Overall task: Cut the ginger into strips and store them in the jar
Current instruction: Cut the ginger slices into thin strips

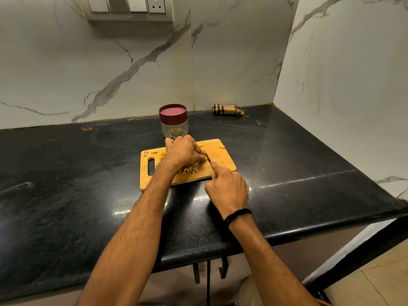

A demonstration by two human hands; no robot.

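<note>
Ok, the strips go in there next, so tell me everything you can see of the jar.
The jar is short, round and clear, plastic by its look, with a dark red ribbed lid on. It stands upright on the black counter behind the board; the left hand hides its foot. Yellowish bits show through the wall. Whether the hand touches it cannot be told.

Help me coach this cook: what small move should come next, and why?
Probably press the knife down for another slice. The right hand grips it, blade beside the left hand, whose curled fingers seem to hold ginger on the cutting board, some already in strips. The jar is still lidded, so storing looks premature.
</note>
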